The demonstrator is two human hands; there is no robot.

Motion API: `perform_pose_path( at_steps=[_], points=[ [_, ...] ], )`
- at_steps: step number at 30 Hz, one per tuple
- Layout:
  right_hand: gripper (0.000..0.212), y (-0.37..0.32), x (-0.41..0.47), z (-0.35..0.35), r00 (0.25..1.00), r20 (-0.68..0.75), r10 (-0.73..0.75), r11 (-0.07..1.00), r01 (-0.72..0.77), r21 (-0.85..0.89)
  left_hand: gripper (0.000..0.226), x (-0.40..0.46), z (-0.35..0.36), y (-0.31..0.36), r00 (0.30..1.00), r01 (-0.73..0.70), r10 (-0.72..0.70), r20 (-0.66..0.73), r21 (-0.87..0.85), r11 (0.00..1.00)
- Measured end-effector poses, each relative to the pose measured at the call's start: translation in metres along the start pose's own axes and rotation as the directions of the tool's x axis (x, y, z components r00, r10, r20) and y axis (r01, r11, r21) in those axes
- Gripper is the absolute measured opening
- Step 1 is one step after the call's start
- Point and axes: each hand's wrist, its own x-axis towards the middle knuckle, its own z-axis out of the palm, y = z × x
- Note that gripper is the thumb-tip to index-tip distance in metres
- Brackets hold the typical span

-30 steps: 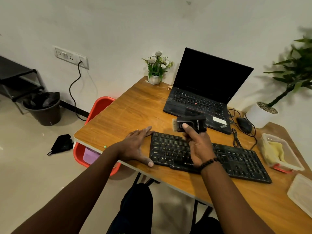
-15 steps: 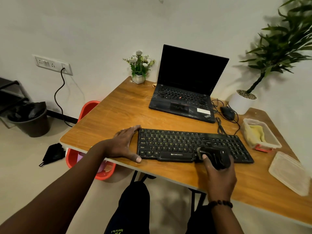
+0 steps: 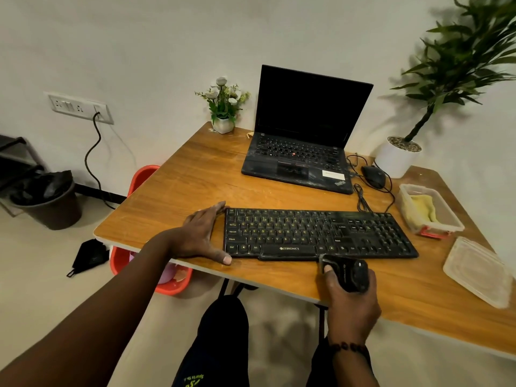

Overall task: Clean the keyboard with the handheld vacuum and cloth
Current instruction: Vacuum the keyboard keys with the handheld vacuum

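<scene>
A black keyboard [image 3: 318,233] lies across the wooden table [image 3: 201,180] near its front edge. My left hand [image 3: 203,233] rests flat against the keyboard's left end, fingers straight. My right hand [image 3: 349,300] grips a small black handheld vacuum [image 3: 350,273] just in front of the keyboard's front edge, right of the space bar, its nozzle pointing at that edge. A yellow cloth [image 3: 421,210] lies in a clear plastic box [image 3: 430,227] at the right of the table.
An open black laptop [image 3: 304,135] stands behind the keyboard, with a mouse [image 3: 374,175] and cables to its right. A flower pot [image 3: 223,124], a white plant pot [image 3: 396,160] and a clear lid [image 3: 474,272] are on the table. Red tub [image 3: 148,174] and bin [image 3: 47,202] on the floor, left.
My right hand has carried the vacuum from above the keyboard's left half back toward me, down in front of the keyboard's front edge. The left hand has stayed at the keyboard's left end.
</scene>
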Motion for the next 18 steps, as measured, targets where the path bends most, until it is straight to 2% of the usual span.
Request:
perform_pose_path(
  at_steps=[5,10,14,18],
  points=[
    [0.032,-0.008,-0.017,0.017,0.999,0.017,-0.028,0.999,0.028,-0.037,0.15,0.001,0.002,0.0,1.0,-0.012,0.012,-0.012,0.003,1.0],
    [0.034,-0.009,-0.046,0.044,0.987,0.135,-0.086,0.994,0.093,-0.048,0.152,0.002,0.003,-0.002,1.0,-0.014,0.015,-0.025,0.008,1.0],
    [0.046,-0.017,-0.065,0.065,0.975,0.168,-0.143,0.987,0.154,-0.051,0.15,0.003,0.005,-0.004,0.999,-0.028,0.028,-0.042,0.011,1.0],
    [0.037,-0.024,-0.083,0.081,0.932,0.265,-0.247,0.958,0.275,-0.075,0.151,0.003,0.005,-0.004,0.997,-0.05,0.051,-0.058,0.033,0.998]
  ],
)
